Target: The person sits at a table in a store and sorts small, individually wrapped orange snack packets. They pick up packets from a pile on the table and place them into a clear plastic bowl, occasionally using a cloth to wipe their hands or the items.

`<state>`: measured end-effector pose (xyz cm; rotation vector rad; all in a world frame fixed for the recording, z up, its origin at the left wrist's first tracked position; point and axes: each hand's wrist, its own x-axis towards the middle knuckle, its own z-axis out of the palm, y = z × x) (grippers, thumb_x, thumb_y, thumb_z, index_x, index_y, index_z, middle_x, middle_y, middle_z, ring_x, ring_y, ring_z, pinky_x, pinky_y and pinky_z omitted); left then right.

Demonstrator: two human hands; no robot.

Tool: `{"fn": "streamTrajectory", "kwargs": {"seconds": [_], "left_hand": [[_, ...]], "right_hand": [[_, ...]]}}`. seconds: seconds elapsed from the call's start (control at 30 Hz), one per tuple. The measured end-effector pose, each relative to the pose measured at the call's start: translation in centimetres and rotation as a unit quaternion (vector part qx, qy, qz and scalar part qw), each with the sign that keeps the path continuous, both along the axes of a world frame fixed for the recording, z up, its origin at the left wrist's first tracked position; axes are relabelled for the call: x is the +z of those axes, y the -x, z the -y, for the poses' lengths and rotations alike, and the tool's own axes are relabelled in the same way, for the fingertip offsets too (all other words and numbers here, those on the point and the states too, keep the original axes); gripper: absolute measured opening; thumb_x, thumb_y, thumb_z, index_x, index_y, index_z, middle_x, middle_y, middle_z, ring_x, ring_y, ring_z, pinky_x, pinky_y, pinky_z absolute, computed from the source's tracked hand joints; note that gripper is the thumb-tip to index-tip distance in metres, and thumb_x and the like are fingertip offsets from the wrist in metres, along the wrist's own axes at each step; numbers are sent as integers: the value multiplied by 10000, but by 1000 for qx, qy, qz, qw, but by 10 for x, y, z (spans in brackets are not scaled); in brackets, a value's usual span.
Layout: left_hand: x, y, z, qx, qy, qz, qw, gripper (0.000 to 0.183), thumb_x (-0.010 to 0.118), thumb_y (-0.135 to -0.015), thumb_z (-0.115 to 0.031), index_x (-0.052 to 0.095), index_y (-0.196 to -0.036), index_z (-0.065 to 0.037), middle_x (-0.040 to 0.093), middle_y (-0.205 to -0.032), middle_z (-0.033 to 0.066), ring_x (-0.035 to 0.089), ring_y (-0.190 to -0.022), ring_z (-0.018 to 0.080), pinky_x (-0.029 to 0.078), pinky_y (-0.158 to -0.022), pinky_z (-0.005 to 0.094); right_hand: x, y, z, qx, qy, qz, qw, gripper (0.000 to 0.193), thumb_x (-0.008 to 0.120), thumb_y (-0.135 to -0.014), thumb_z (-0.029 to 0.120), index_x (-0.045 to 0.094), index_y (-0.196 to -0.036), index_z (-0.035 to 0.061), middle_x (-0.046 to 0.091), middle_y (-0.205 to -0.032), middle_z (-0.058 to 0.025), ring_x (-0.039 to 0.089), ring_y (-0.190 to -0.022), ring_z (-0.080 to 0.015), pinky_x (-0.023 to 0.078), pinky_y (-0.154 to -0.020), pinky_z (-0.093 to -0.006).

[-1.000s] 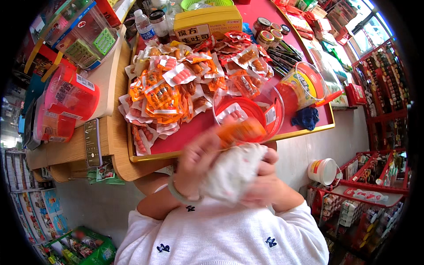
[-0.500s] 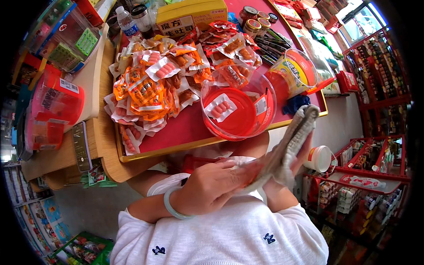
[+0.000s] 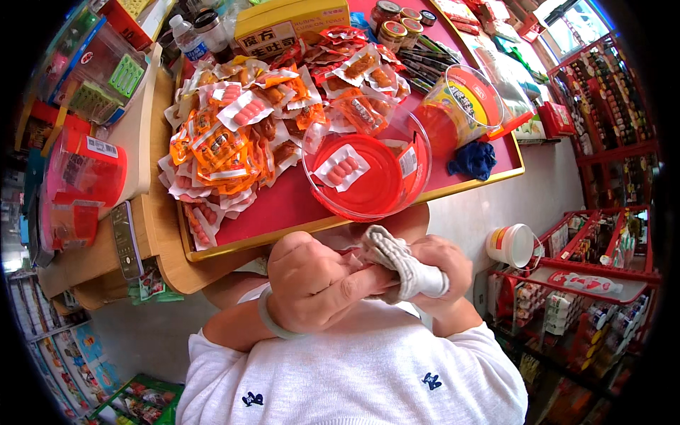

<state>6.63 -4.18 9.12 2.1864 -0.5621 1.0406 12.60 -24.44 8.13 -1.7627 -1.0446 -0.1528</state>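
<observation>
In front of my white shirt, both hands meet on a bunched greyish-white cloth. My right hand wraps round its right side. My left hand, with a pale bracelet at the wrist, is closed against the cloth's left side, its fingers partly hidden in the folds. Just beyond my hands, a clear plastic tub with a red base stands at the tray's near edge. Inside it lie a small pack of pink sausages and an orange snack packet.
A big heap of small snack packets covers the red tray on the left. A yellow box, jars, a yellow-labelled tub and a crumpled blue cloth-like thing surround it. A phone lies at the wooden table's edge.
My right hand has come down and inward from a raised, stretched position. The cloth, spread along it before, is now bunched between both hands. My left hand has moved up slightly and closed.
</observation>
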Motion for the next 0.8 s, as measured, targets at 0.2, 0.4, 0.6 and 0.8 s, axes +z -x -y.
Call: {"fn": "streamTrajectory", "kwargs": {"seconds": [0.2, 0.4, 0.6, 0.8], "left_hand": [[33, -14, -21, 67, 150, -154, 974, 76, 675, -824, -101, 708, -892, -112, 549, -689, 7, 532, -636, 159, 397, -581, 305], [29, -110, -32, 106, -152, -218, 958, 106, 588, -850, -95, 662, -857, -20, 645, -720, 95, 649, -651, 197, 507, -596, 334], [9, -152, -22, 62, -314, -540, 779, 178, 617, -836, -192, 657, -907, -34, 645, -758, 164, 643, -733, 341, 503, -646, 419], [47, -155, -31, 152, -110, -395, 899, 331, 611, -876, -309, 644, -1114, -81, 673, -771, 108, 661, -720, 261, 500, -614, 379]], "right_hand": [[-34, -4, 46, -289, -232, -75, 926, 417, 755, -779, 256, 555, -1040, -1, 626, -968, -120, 639, -827, -247, 544, -745, -376], [-96, -9, 96, -251, -382, -254, 852, 460, 635, -902, 277, 477, -1211, -25, 565, -1117, -147, 611, -956, -247, 522, -864, -395], [-86, -3, 76, -159, -383, -267, 870, 507, 643, -894, 329, 487, -1184, -56, 594, -1034, -166, 616, -913, -263, 539, -771, -390], [-92, -5, 89, -131, -482, -436, 748, 513, 563, -866, 507, 593, -1053, 31, 582, -933, -104, 588, -806, -221, 496, -725, -377]]}}
